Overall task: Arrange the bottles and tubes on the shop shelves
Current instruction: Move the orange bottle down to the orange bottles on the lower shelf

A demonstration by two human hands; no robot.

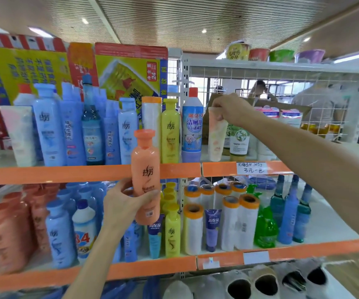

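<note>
Orange bottle (145, 175) in left hand (122, 203); price tag (251, 168) reads "3元".

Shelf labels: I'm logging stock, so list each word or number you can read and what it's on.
"拉芳": orange bottle gripped by the left hand.
"洁厕净": white toilet-cleaner bottle.
"高保湿": purple tube.
"84": white bleach bottle.
"24": yellow box.
"3元一包": handwritten price tag.
Pale tube pinched by the right hand: print too blurred.
</note>
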